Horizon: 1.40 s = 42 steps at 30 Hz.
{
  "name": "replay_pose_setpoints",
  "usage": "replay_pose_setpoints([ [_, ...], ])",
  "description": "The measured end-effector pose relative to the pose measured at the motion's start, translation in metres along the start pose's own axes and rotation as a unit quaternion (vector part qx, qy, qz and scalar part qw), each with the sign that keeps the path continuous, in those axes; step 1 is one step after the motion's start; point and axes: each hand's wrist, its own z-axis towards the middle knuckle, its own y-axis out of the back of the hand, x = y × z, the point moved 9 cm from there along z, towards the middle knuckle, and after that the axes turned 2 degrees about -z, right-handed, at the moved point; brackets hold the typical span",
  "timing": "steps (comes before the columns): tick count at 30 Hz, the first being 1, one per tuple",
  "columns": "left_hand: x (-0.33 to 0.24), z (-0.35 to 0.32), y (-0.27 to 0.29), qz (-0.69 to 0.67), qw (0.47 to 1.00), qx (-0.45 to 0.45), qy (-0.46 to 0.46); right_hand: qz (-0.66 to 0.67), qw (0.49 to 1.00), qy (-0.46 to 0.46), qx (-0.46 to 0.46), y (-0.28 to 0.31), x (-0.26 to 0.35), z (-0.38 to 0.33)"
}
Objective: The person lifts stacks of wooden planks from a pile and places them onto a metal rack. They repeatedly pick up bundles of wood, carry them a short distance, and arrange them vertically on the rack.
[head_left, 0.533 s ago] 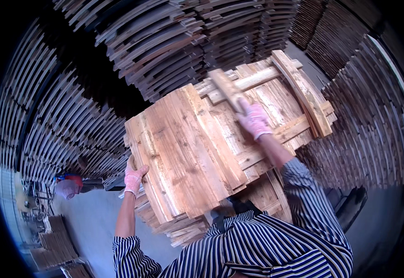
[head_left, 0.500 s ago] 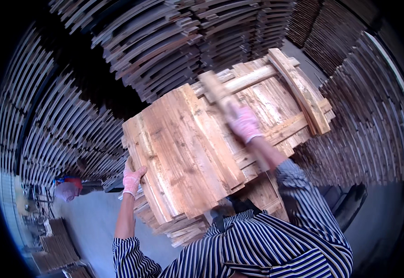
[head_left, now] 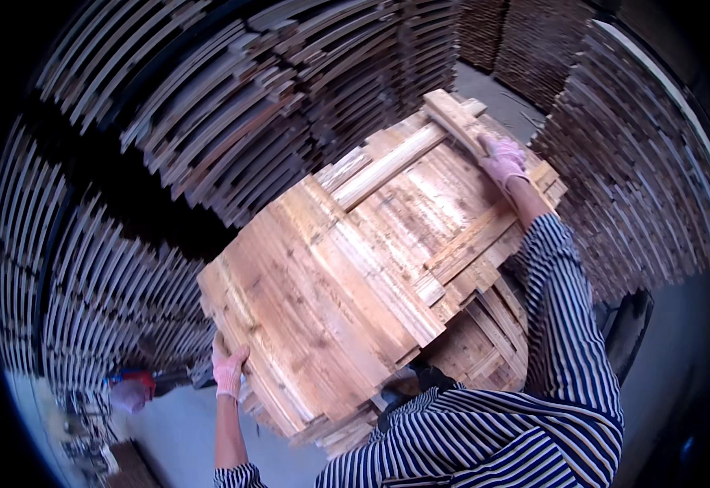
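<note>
A stack of rough wooden pallets fills the middle of the head view, with wide planks on its near half and crosswise slats on its far half. My left hand, in a pink glove, grips the stack's near left edge. My right hand, also gloved in pink, is closed on a short wooden block lying along the stack's far right edge. Both forearms wear blue-and-white striped sleeves.
Tall stacks of wooden slats curve around the back and left. More stacked wood stands on the right. A grey floor shows at lower left, with another person in red headwear there.
My right hand has moved with the block from the middle of the stack out to its far right edge. The left hand stays on the near left edge.
</note>
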Motion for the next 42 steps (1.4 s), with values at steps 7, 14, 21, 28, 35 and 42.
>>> replay_pose_setpoints([
  [7, 0.003, 0.004, 0.000, 0.023, 0.999, 0.002, 0.028, 0.032, 0.995, 0.077, -0.060, -0.029, 0.126, -0.099],
  [14, -0.003, 0.003, -0.009, 0.022, 0.999, 0.007, 0.043, 0.274, 0.918, 0.262, 0.119, -0.082, 0.213, -0.149],
  [21, -0.001, 0.004, -0.013, -0.008, 0.999, 0.022, 0.035, -0.051, 0.989, -0.026, -0.134, -0.025, -0.001, 0.007],
  [28, 0.000, 0.001, 0.003, 0.005, 1.000, 0.007, 0.009, -0.030, 0.992, 0.069, -0.099, -0.008, 0.054, -0.030],
  [35, 0.006, 0.003, 0.005, 0.004, 0.999, 0.000, 0.044, 0.160, 0.944, 0.284, 0.060, -0.065, 0.206, -0.125],
  [42, 0.017, 0.005, 0.007, 0.011, 0.999, 0.002, 0.041, -0.058, 0.968, 0.053, -0.237, -0.020, 0.063, -0.024],
])
